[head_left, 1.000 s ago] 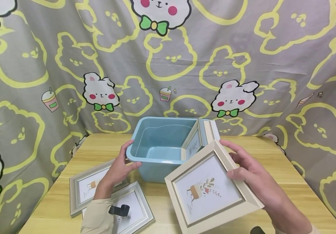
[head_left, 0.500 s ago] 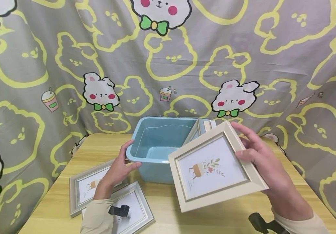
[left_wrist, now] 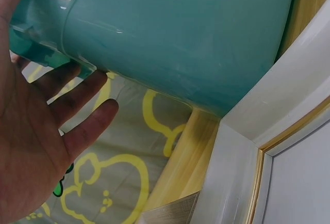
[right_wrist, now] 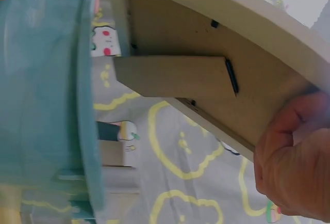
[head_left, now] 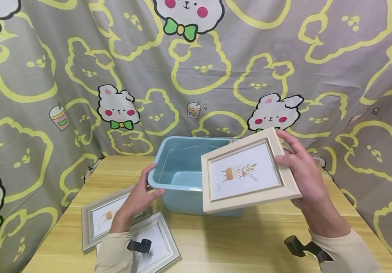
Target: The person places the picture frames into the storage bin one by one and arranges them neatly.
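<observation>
My right hand [head_left: 306, 180] grips a cream picture frame [head_left: 243, 201] by its right side, thumb on the front, tilted above the near right part of a light blue plastic bin [head_left: 182, 199]. Its print of a plant in an orange pot lies sideways. The right wrist view shows the frame's brown back with the stand leg [right_wrist: 175, 75] swung out. My left hand [head_left: 139, 201] touches the bin's near left corner; in the left wrist view its fingers [left_wrist: 93, 126] are spread and fairly straight. Edges of other frames [right_wrist: 116, 154] stick up past the bin's rim, mostly hidden in the head view.
Two more picture frames, one grey-beige [head_left: 88, 231] and one silver [head_left: 168, 231], lie overlapping on the wooden table [head_left: 209, 246] at the left, partly under my left forearm. A patterned curtain [head_left: 168, 76] hangs behind the table. Dark wrist cameras [head_left: 295, 246] are strapped to both wrists.
My right hand has raised the cream picture frame and turned it more level, bringing it over the bin's right part and covering the frames there. The left hand stays at the corner.
</observation>
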Action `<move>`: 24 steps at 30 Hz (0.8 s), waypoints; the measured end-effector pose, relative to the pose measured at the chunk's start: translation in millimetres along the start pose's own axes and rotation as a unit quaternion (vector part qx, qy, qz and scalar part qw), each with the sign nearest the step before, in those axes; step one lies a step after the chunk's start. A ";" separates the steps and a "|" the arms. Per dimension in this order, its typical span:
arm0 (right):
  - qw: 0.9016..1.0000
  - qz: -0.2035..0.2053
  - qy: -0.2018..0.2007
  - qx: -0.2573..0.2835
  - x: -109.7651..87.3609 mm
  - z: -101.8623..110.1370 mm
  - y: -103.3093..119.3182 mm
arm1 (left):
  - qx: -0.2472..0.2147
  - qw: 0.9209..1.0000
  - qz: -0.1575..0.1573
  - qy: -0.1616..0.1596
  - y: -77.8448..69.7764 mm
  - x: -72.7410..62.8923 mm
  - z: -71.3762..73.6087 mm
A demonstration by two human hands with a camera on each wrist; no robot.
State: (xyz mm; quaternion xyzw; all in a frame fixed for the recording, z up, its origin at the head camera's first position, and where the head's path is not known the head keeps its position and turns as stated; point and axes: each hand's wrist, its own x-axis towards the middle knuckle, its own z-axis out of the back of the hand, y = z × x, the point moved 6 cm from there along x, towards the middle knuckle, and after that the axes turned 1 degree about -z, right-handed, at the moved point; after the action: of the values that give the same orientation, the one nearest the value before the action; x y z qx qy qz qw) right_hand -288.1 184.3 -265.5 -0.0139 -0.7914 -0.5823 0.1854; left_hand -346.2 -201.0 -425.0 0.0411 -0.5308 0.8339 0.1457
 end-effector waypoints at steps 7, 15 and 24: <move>0.998 0.014 -0.056 -0.011 10.5 3.4 -4.0 | 0.000 1.000 -0.003 0.001 -1.6 1.1 0.2; 0.992 0.031 -0.112 -0.040 28.3 12.8 -12.5 | 0.002 1.000 -0.007 -0.001 0.1 2.1 0.0; 0.985 -0.011 -0.142 -0.101 45.3 22.8 -31.8 | 0.004 1.000 -0.013 -0.003 -0.4 0.2 0.2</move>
State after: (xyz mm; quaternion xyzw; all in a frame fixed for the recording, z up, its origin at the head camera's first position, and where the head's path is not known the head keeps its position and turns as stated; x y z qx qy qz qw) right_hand -344.1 186.4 -286.3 -0.1061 -0.7472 -0.6531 0.0627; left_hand -346.2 -201.0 -424.5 0.0510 -0.5275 0.8337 0.1548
